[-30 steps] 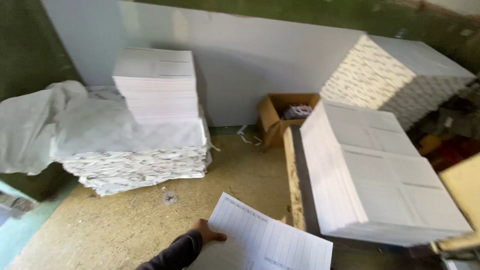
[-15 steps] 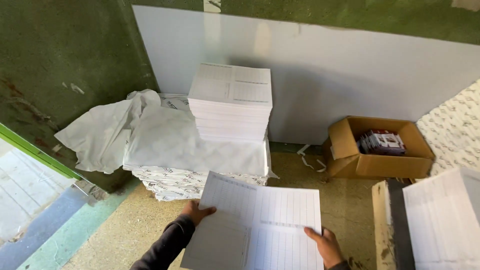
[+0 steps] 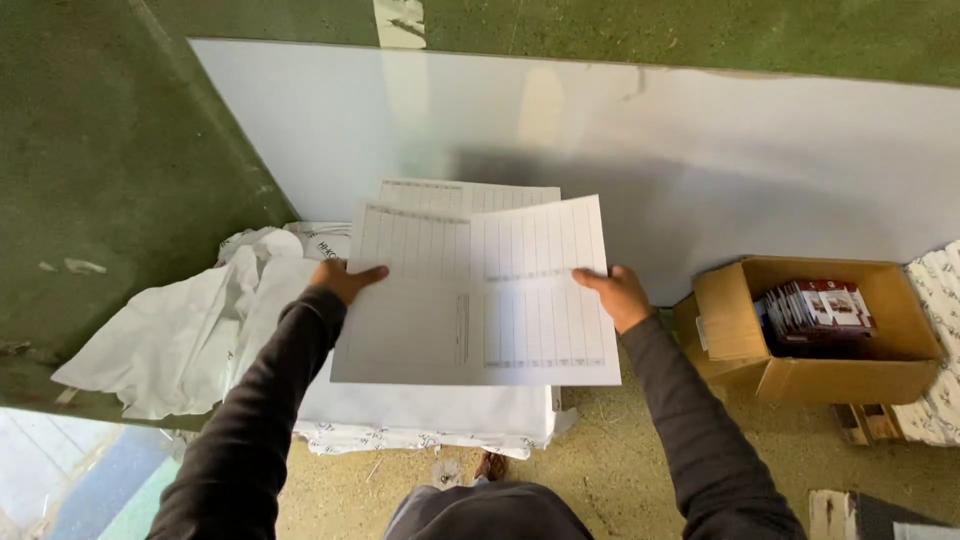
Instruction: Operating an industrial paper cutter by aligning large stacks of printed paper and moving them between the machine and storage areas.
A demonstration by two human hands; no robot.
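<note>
Printed sheet, large, ruled in columns, held flat over the white paper stack. My left hand pinches its left edge, thumb on top; my right hand grips the right edge likewise. Crumpled white wrapping at left. Cardboard box of dark packets at right.

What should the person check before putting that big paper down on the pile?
1. Left hand grips the printed sheet at its left edge: ok.
2. Right hand grips its right edge: ok.
3. Sheet held flat, not creased: ok.
4. Sheet lined up with the stack of sheets below: not ok, it sits skewed.
5. Loose wrapping paper clear of the stack top: cannot tell, the sheet hides it.
</note>
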